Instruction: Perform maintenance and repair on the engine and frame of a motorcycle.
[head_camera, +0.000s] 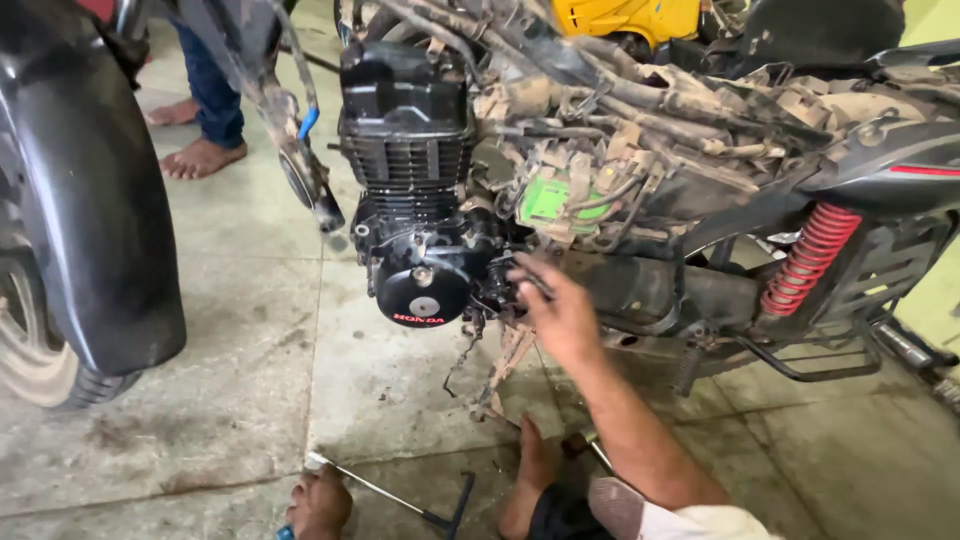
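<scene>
A person's right hand (562, 312) is reaching into the black finned metal motorcycle engine (415, 190), hanging in the mud-caked frame (640, 120) above the tiled floor (250, 400), its fingers closing on a small dark part just behind the round black crankcase cover (420, 290). The engine is looking heavy, rigid and greasy, likely best gripped by its casing edges. The left hand is staying out of view; whatever the fingers are pinching is too dark to make out. A long thin T-handled wrench (400, 497) is lying by the bare feet.
</scene>
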